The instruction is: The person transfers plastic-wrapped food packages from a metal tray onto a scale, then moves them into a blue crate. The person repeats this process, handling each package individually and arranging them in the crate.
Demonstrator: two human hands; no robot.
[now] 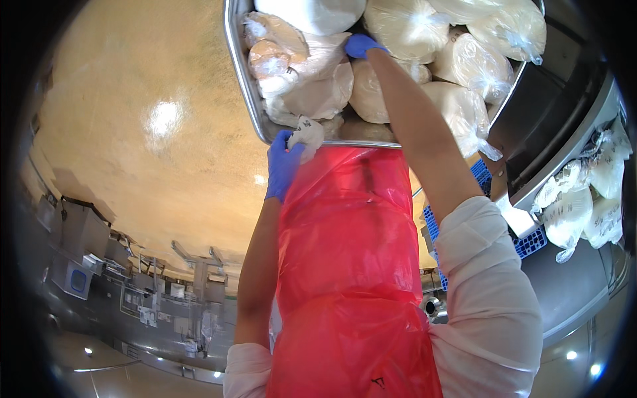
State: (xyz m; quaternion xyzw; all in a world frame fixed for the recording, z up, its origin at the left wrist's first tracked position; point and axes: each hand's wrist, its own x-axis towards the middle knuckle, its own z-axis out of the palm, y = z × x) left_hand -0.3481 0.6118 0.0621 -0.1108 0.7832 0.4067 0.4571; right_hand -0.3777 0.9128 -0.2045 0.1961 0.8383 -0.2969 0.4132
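Blue gloves cover both of my hands. At the near left corner of a metal tub (243, 79), my left hand (284, 169) grips the gathered end of a white plastic bag (308, 138) with dark marks. Inside the tub, my right hand (363, 46) reaches to the far middle and touches the bags there. Its fingertips go down into a dark gap and are hidden. Several knotted clear bags (405, 30) with pale cream contents fill the tub. On its left side lies a bag with a whitish and tan filling (302, 86).
A red plastic apron (348, 245) hangs down my front. To the right stands a metal surface with several white bags (569, 212), and blue plastic crates (531, 243) are beneath. Shiny tan floor (133, 152) spreads to the left, with metal equipment (83, 232) beyond.
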